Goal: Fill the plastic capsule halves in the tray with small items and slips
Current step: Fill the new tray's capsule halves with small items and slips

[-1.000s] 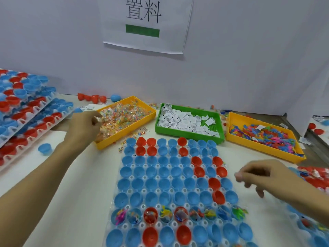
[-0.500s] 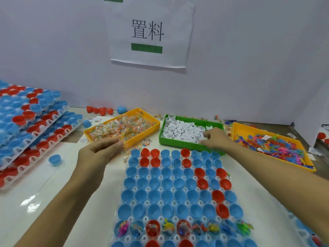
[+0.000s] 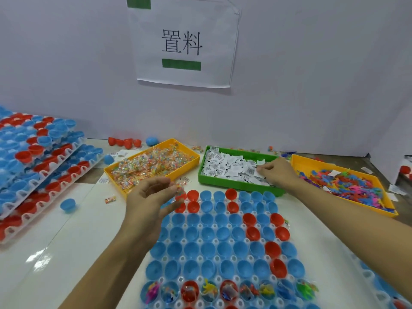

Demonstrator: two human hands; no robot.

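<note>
left hand [image 3: 153,197] moved from candy bin to tray's [image 3: 223,253] far rows, pinching a candy packet [image 3: 179,189] | right hand [image 3: 276,172] now fingering slips [image 3: 227,166], grip unclear | filling mostly undone

A white paper sign [image 3: 186,44] on the wall, upper middle of the frame, reads "置料" above a green bar.

Capsule halves [image 3: 209,248] in the near tray are mostly blue with some red mixed in. Far left bin [image 3: 189,153] is yellow, middle bin [image 3: 240,187] green holding white slips [image 3: 227,167], right bin [image 3: 334,166] yellow holding multicoloured bits.
</note>
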